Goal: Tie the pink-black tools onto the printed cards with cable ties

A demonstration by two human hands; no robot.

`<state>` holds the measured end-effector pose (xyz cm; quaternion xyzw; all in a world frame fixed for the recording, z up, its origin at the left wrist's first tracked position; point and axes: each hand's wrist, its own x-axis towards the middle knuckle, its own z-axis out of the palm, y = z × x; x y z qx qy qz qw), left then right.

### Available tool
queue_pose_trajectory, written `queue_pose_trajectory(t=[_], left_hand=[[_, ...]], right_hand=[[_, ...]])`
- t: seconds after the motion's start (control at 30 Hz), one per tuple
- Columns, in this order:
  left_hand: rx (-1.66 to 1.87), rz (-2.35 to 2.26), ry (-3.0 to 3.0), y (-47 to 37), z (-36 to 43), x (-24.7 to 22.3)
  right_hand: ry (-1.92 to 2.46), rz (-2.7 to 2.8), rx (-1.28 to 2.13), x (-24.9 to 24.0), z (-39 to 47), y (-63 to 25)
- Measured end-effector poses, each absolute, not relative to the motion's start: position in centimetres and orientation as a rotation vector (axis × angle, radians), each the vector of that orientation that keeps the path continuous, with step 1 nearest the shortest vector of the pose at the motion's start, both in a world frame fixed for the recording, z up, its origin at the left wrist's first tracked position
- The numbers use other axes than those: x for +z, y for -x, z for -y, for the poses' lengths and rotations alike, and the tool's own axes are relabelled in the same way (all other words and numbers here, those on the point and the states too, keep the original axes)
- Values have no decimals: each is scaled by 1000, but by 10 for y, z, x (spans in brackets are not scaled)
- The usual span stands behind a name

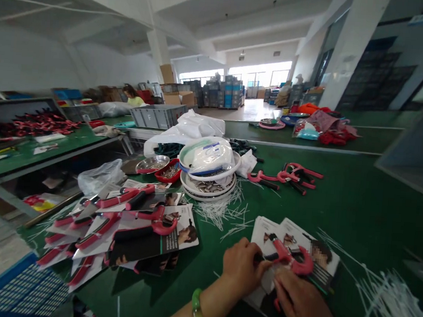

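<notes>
A pink and black hand grip strengthener (289, 256) lies on a printed cardboard card (328, 270) at the front right of the green table. My left hand (242, 267) is closed at the near left side of it, thumb and fingers pinched by a black handle. From the right, my right hand (301, 300) curls over the pink handle, its fingertips close to those of my left hand. Whatever thin piece may be between the fingertips is hidden. More cards (262, 227) lie under and beside this one.
Carded grip strengtheners (134, 225) are piled at left, above a blue crate (14, 289). White cable ties (393, 306) lie at right and more ties (220, 210) mid-table. Stacked bowls (207, 185) and loose grips (286, 176) stand farther back. A person (132, 97) is in the background.
</notes>
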<state>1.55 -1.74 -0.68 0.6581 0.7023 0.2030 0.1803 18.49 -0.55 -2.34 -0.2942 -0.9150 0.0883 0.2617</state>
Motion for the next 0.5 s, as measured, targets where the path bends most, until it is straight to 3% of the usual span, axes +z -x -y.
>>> queue_pose_trajectory(t=[0.1,0.23,0.4,0.5], left_hand=[[555,-1993,-1861,-18,20,-6],[521,-1987,-1886,-20,21,-5],[453,-1987,-1927,-22,21,-5],[422,-1997,-1975,-24,22,-5]], right_hand=[[886,2582,219,-8,12,-183],[1135,2507,522,23,7,-217],[2115,2074,13,36,-29,-344],[2297,2064,-143,32,-53,-412]])
